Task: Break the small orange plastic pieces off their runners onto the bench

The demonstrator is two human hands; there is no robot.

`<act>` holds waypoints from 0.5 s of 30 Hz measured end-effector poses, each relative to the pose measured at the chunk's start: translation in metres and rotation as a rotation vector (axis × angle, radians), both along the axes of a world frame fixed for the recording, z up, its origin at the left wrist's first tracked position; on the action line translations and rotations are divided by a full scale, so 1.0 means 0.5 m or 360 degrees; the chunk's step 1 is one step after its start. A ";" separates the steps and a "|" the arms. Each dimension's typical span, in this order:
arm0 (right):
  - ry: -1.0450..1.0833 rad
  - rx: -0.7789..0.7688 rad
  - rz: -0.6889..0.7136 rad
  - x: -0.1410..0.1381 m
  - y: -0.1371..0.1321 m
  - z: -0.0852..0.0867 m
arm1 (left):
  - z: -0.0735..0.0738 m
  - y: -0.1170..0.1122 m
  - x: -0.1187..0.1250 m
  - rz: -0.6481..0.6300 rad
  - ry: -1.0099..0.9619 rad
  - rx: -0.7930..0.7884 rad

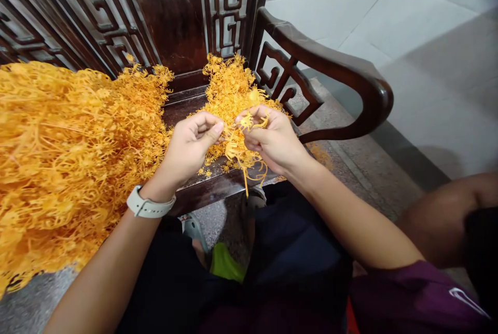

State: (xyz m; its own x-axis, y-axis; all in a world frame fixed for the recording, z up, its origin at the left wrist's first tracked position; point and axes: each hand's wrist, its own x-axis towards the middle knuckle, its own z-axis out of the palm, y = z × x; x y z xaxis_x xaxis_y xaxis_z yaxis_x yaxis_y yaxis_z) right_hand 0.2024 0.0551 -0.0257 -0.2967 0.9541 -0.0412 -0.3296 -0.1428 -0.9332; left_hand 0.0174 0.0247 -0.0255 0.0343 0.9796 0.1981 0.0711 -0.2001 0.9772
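Note:
In front of me my left hand (194,139) is closed in a pinch, thumb against fingertips, at a small yellow plastic piece (229,129); the fingers hide most of it. Close by on the right, my right hand (274,139) has its fingers curled round yellow plastic flower pieces (246,122) with spiky petals. Thin yellow strands (246,176) dangle below that hand. Beneath both hands lies a smaller pile of the same yellow pieces (229,82), on the seat of a dark wooden bench (184,103).
A large heap of orange-yellow plastic sprigs (78,131) covers the left side. The bench's curved armrest (350,72) rises at the right, before a pale tiled wall (322,17). A green object (225,264) shows between my legs. Another person's bare limb (436,214) is at the right edge.

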 end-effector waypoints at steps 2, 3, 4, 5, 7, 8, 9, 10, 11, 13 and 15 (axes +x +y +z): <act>-0.0025 0.0001 0.0043 0.000 -0.001 0.001 | 0.004 -0.003 0.000 0.0081 -0.0132 0.0014; -0.0048 -0.0001 0.0066 0.001 -0.001 0.002 | 0.006 -0.004 -0.001 0.0128 -0.0193 0.0020; -0.0070 -0.0004 0.0087 0.003 -0.001 0.004 | 0.007 -0.005 -0.003 0.0166 -0.0234 0.0020; -0.0086 -0.0004 0.0100 0.005 0.000 0.006 | 0.008 -0.005 -0.005 0.0189 -0.0257 0.0009; -0.0106 -0.0004 0.0119 0.009 0.000 0.009 | 0.008 -0.004 -0.009 0.0184 -0.0259 -0.0052; -0.0122 -0.0004 0.0139 0.011 0.000 0.010 | 0.008 -0.003 -0.010 0.0169 -0.0254 -0.0080; -0.0147 0.0004 0.0166 0.012 -0.001 0.010 | 0.007 -0.003 -0.009 0.0156 -0.0246 -0.0095; -0.0173 0.0028 0.0192 0.013 -0.002 0.010 | 0.005 -0.003 -0.008 0.0147 -0.0228 -0.0092; -0.0198 0.0069 0.0216 0.013 -0.004 0.008 | 0.004 -0.004 -0.005 0.0139 -0.0194 -0.0071; -0.0224 0.0177 0.0230 0.010 -0.007 0.004 | 0.003 -0.006 0.001 0.0110 -0.0092 -0.0008; -0.0202 0.0204 0.0204 0.006 -0.010 0.002 | 0.003 -0.008 0.006 0.0073 0.0000 0.0046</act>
